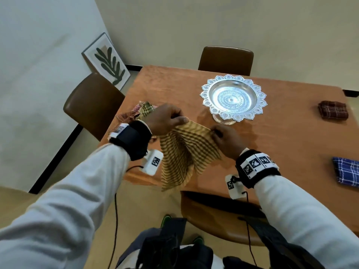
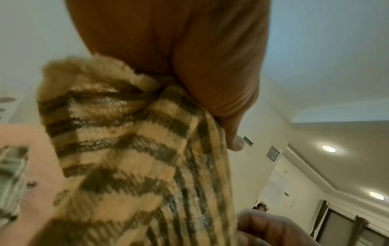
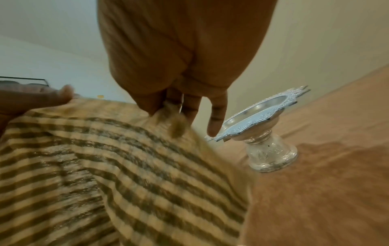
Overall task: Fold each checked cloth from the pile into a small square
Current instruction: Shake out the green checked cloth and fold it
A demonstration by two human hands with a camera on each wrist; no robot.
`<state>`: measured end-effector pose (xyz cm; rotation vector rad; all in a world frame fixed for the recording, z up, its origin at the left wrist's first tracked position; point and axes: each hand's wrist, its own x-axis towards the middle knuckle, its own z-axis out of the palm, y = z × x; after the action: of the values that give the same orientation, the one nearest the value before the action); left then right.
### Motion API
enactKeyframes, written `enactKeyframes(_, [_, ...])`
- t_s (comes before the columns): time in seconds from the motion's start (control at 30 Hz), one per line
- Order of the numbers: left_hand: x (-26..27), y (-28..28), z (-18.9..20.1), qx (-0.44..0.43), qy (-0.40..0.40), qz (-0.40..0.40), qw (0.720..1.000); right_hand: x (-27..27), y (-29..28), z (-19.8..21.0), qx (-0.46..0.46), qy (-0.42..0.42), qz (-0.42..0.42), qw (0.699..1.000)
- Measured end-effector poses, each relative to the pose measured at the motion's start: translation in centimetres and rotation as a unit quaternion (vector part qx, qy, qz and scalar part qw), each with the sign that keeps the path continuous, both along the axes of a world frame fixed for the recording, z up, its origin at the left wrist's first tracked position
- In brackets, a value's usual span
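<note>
Checked cloth [image 1: 186, 152] I'm seeing is a loosely woven tan-and-brown fabric, matt, with a fuzzy frayed edge in the left wrist view [image 2: 118, 133]; weave looks coarse up close. Pedestal bowl [image 1: 233, 97] is bright silver metal, embossed rim, mirror-glossy; its foot [image 3: 271, 154] is polished too. Surface [image 1: 291, 152] is covered in an orange-brown matt cloth, slightly mottled. Folded maroon cloth [image 1: 333, 112] and folded blue cloth [image 1: 347, 172] are matt woven checks. Chairs [image 1: 93, 105] look like smooth brown leatherette with a faint sheen. Wrist straps [image 1: 256, 169] are black fabric.
</note>
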<state>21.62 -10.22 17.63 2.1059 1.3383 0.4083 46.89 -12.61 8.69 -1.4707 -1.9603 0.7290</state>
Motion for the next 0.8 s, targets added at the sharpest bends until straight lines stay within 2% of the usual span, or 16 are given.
enactKeyframes(0.17, [-5.5, 2.6, 1.6, -0.02, 0.062, -0.03, 0.997, 1.2, -0.1, 0.9, -0.012, -0.027, -0.083, 0.996])
enactKeyframes(0.23, [-7.2, 3.8, 1.2, -0.006, 0.138, -0.055, 0.989, 1.2, -0.1, 2.1, -0.03, -0.045, -0.081, 0.995])
enactKeyframes(0.3, [-8.7, 5.4, 0.7, 0.03, 0.239, -0.063, 0.969, 1.6, 0.0, 3.4, -0.061, -0.095, -0.056, 0.992])
enactKeyframes(0.4, [-10.0, 7.4, 1.0, 0.07, 0.306, -0.01, 0.949, 2.7, 1.7, 5.5, -0.079, -0.219, -0.025, 0.972])
enactKeyframes(0.47, [-9.7, 8.1, 2.2, 0.104, 0.322, 0.025, 0.941, 3.6, 3.2, 7.0, -0.061, -0.227, -0.059, 0.97])
enactKeyframes(0.53, [-9.3, 8.6, 4.2, 0.149, 0.288, 0.07, 0.943, 4.3, 4.8, 8.8, -0.001, -0.202, -0.095, 0.975])
enactKeyframes(0.63, [-9.1, 8.6, 6.9, 0.197, 0.16, 0.146, 0.956, 5.5, 6.2, 11.7, 0.127, -0.16, -0.137, 0.969])
enactKeyframes(0.7, [-8.9, 7.1, 8.5, 0.17, 0.086, 0.17, 0.967, 6.3, 5.5, 13.2, 0.18, -0.151, -0.136, 0.962])
enactKeyframes(0.8, [-8.5, 2.8, 9.3, 0.111, 0.005, 0.155, 0.982, 6.9, 2.2, 13.0, 0.162, -0.113, -0.105, 0.975])
